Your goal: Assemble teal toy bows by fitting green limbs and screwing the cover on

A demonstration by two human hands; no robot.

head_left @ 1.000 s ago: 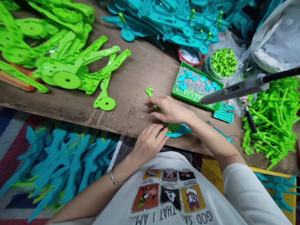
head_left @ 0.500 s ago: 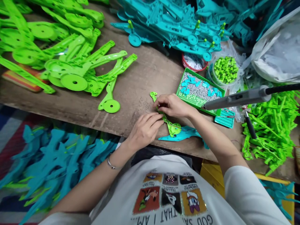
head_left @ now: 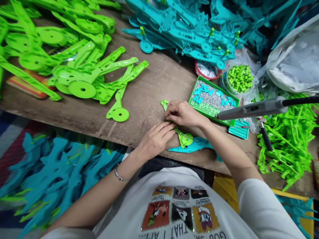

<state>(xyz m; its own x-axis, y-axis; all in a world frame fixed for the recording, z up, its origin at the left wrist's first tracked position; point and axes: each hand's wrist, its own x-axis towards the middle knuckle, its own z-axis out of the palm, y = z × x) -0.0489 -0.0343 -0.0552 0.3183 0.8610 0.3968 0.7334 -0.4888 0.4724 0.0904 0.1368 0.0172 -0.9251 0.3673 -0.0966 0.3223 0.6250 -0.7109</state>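
The fingertips [head_left: 171, 116] of the right hand [head_left: 183, 113] are bunched almost shut. As I read it on my screen, they pinch down on the shaft of the lime-green arm piece [head_left: 185, 139]. The left hand [head_left: 155, 141] comes in from the near side with its fingers stretched out and held together. Their tips touch the same shaft just below the right hand's pinch. The left thumb is hidden from me, so I cannot tell whether that hand grips or only steadies.

The arm piece lies flat near the front edge of the workbench [head_left: 149, 83]. Its long axis runs on a diagonal, with the small hooked end away and to the left and the round disc end toward the body and to the right. Both hands meet at its middle. The right hand sits on top and is the nearer of the two, and both ends poke out clear of the hands. The disc end rests on a teal shell piece [head_left: 199, 146].

Just to the right of the right hand sits a green tray [head_left: 203, 109] of small screws and teal bits. A grey powered driver [head_left: 249, 110] hangs over the tray's far corner. A spread of lime-green flat parts [head_left: 82, 88] lies well apart to the left.
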